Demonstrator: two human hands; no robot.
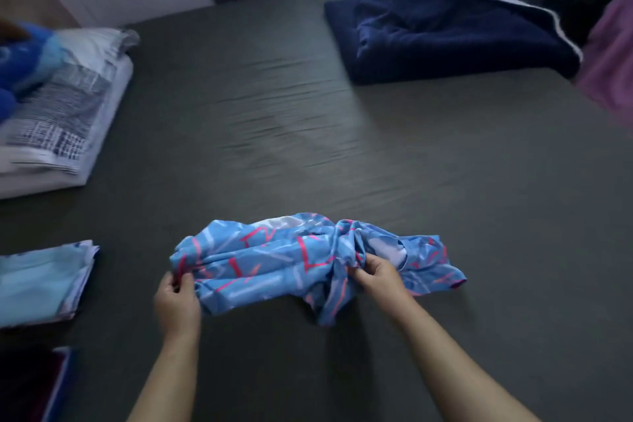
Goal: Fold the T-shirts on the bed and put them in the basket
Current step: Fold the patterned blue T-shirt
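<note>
A home bedroom: a bed (342, 147) with a dark fitted sheet, pillow (68, 113) and folded blanket (445, 38).

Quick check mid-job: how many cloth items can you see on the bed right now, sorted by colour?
Blue with pink marks: 1, the crumpled T-shirt, held by the left hand and right hand
Light blue: 1, folded pile at the left edge
Navy: 1, folded blanket at the far right
White with dark print: 1, pillow at the far left
Total: 4

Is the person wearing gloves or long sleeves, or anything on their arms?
No. The left hand and right hand have no gloves, and both forearms are bare as far as the picture shows. No rings, watch or bracelets show.
</note>
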